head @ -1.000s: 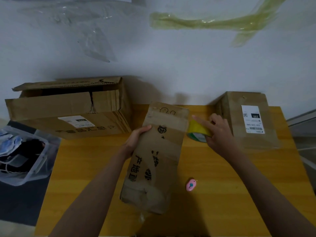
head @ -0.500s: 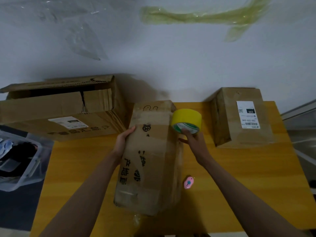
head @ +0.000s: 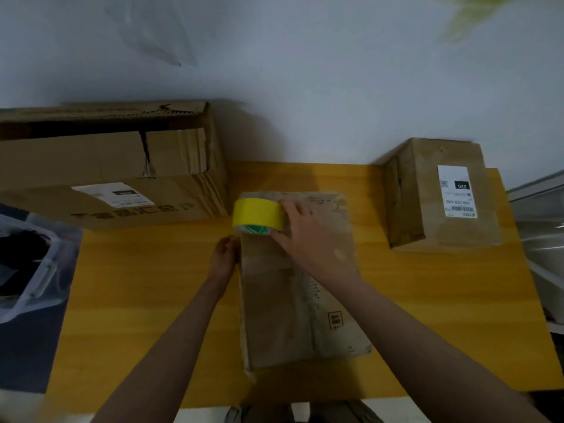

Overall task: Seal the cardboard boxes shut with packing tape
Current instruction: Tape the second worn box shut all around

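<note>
The long cardboard box (head: 300, 279) is lying flat on the yellow table (head: 146, 285), its long axis running from the person's body away toward the wall; the right hand (head: 305, 239) is gripping the yellow tape roll (head: 258, 215), fingers curled round its right side, and is holding it on the box's far left corner, so nearly the whole length of the box is stretching back toward the person from the roll; the left hand (head: 225, 258) is sitting just beside the box's left edge, right under the roll, fingers curled as if pinching at the tape's loose end, though whether it is actually holding anything I cannot tell; judging from this, the coming pull is likely running along that long axis toward the body, the right hand being the one carrying the roll and the left the nearer to the starting edge.
</note>
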The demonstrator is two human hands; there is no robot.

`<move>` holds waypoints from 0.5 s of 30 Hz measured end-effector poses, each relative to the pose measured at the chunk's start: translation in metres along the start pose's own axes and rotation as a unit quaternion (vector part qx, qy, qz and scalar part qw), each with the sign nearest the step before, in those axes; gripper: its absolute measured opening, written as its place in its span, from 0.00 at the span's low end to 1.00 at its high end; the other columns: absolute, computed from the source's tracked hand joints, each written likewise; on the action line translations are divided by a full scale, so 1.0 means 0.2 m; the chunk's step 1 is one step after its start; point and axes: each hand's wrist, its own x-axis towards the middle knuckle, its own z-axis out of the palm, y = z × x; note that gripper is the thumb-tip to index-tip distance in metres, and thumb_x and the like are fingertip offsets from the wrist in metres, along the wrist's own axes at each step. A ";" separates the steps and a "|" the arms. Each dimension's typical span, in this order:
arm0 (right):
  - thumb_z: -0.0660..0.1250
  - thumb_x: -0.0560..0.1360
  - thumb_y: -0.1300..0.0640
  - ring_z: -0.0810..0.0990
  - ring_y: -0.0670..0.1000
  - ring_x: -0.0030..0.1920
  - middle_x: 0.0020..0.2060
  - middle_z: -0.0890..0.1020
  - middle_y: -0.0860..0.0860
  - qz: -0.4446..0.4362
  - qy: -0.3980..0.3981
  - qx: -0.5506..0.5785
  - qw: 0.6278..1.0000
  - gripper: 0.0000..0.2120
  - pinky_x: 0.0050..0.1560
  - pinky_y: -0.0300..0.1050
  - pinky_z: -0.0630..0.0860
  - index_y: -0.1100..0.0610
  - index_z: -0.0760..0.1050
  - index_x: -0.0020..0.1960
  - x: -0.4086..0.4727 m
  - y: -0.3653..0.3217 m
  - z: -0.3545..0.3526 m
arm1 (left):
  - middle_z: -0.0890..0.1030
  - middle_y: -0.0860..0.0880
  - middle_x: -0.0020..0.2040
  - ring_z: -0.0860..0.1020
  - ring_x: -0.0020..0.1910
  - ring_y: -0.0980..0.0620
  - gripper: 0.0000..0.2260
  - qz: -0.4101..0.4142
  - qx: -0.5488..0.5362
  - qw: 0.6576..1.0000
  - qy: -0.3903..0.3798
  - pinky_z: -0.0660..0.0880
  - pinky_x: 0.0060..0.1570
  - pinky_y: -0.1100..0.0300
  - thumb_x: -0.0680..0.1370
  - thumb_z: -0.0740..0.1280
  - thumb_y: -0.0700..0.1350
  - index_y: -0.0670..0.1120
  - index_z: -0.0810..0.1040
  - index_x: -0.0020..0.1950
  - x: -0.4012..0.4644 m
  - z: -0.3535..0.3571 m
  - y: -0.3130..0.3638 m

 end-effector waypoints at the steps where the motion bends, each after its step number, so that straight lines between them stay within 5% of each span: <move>1: 0.65 0.78 0.42 0.74 0.56 0.58 0.61 0.75 0.53 -0.003 -0.002 -0.011 1.000 0.25 0.45 0.46 0.71 0.50 0.66 0.71 0.01 -0.02 0.02 | 0.78 0.47 0.59 0.79 0.59 0.41 0.17 0.064 0.020 0.997 0.028 0.76 0.57 0.45 0.86 0.57 0.49 0.43 0.72 0.71 -0.03 -0.03 0.01; 5: 0.66 0.78 0.43 0.74 0.59 0.59 0.60 0.75 0.54 -0.020 -0.015 -0.014 1.000 0.26 0.54 0.56 0.77 0.51 0.63 0.71 0.05 -0.03 0.05 | 0.64 0.56 0.71 0.67 0.72 0.52 0.31 0.314 0.181 0.932 0.014 0.68 0.65 0.58 0.76 0.65 0.59 0.46 0.68 0.76 -0.11 -0.15 0.07; 8: 0.65 0.78 0.43 0.73 0.59 0.59 0.61 0.75 0.54 -0.033 -0.027 -0.046 0.998 0.27 0.54 0.57 0.78 0.51 0.61 0.72 0.07 -0.01 0.05 | 0.54 0.63 0.78 0.56 0.77 0.63 0.43 0.325 0.218 0.917 -0.080 0.60 0.72 0.62 0.68 0.77 0.65 0.58 0.63 0.79 -0.08 -0.14 0.20; 11: 0.64 0.78 0.41 0.74 0.57 0.57 0.60 0.74 0.53 -0.050 -0.030 -0.066 0.996 0.27 0.51 0.57 0.79 0.51 0.61 0.70 0.08 -0.01 0.04 | 0.50 0.56 0.82 0.58 0.80 0.55 0.47 0.344 0.188 0.910 -0.136 0.63 0.75 0.52 0.62 0.82 0.60 0.77 0.59 0.73 -0.01 -0.11 0.29; 15: 0.65 0.77 0.41 0.74 0.56 0.59 0.62 0.73 0.52 -0.054 -0.038 -0.075 0.995 0.26 0.50 0.54 0.80 0.50 0.61 0.69 0.10 0.01 0.02 | 0.55 0.52 0.82 0.58 0.80 0.51 0.49 0.338 0.157 0.909 -0.185 0.67 0.74 0.40 0.60 0.84 0.60 0.71 0.61 0.75 0.07 -0.11 0.31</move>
